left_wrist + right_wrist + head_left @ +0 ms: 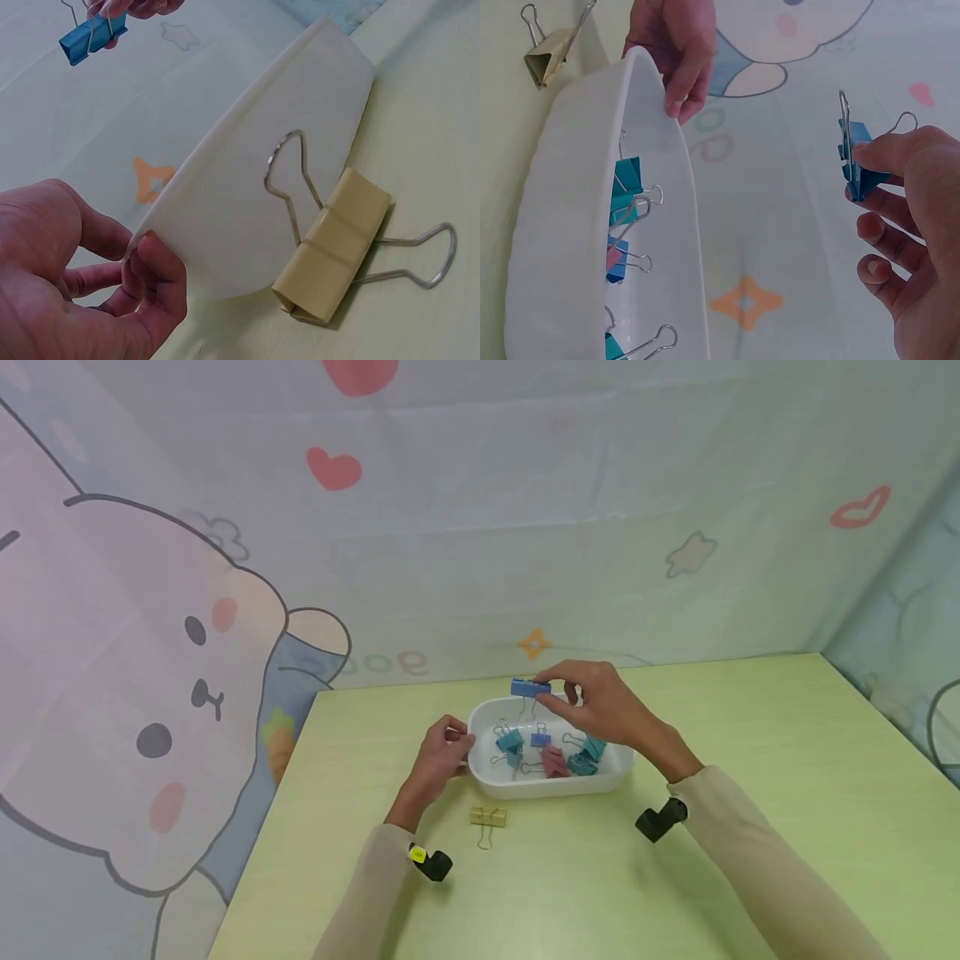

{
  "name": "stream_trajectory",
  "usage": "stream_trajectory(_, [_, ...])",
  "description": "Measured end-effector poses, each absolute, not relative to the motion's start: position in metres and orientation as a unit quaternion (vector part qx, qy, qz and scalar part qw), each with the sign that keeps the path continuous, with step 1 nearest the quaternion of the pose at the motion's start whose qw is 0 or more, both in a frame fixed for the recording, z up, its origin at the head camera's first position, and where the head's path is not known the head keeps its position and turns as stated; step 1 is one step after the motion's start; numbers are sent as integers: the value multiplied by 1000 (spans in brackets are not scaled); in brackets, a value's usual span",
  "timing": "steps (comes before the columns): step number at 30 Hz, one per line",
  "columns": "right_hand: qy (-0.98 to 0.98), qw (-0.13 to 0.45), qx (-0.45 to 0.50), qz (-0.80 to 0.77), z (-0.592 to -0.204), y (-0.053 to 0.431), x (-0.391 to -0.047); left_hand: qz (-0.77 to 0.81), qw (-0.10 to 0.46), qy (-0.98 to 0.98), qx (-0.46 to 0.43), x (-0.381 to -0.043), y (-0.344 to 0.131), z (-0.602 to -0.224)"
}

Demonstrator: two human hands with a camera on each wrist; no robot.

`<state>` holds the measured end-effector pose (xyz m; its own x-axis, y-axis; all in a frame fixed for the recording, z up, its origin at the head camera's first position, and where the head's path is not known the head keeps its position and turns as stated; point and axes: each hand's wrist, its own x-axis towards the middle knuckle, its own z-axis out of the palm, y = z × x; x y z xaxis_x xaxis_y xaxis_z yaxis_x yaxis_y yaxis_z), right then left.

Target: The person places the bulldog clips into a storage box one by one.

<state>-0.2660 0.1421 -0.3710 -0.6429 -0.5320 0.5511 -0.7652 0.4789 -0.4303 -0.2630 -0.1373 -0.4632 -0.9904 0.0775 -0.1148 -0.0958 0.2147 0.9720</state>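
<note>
My right hand [600, 703] pinches a blue binder clip [529, 687] between thumb and fingers, held above the far rim of a white tray [540, 790]. In the right wrist view the clip's wire handles stick out past the fingertips. At the tray's left end my left hand [441, 752] grips the rim, thumb and fingers on either side of the wall, plain in the left wrist view. Inside the tray lie several binder clips: teal ones [510, 741], a pink one [554, 762] and another blue one [540, 740]. A yellow binder clip [488, 817] lies on the table in front of the tray.
The light yellow-green table [360, 760] carries the tray near its back edge. Behind it hangs a printed cloth [480, 568] with a bear figure, hearts and stars. A black wrist camera [660, 820] is strapped to each sleeve.
</note>
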Motion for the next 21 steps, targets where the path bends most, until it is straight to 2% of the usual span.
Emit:
stream_trajectory(13, [-842, 190, 371, 343, -373, 146, -273, 627, 72, 776, -9, -264, -138, -466])
stream_trajectory(21, [-845, 175, 359, 356, -374, 145, -267, 629, 70, 774, -5, -264, -139, -466])
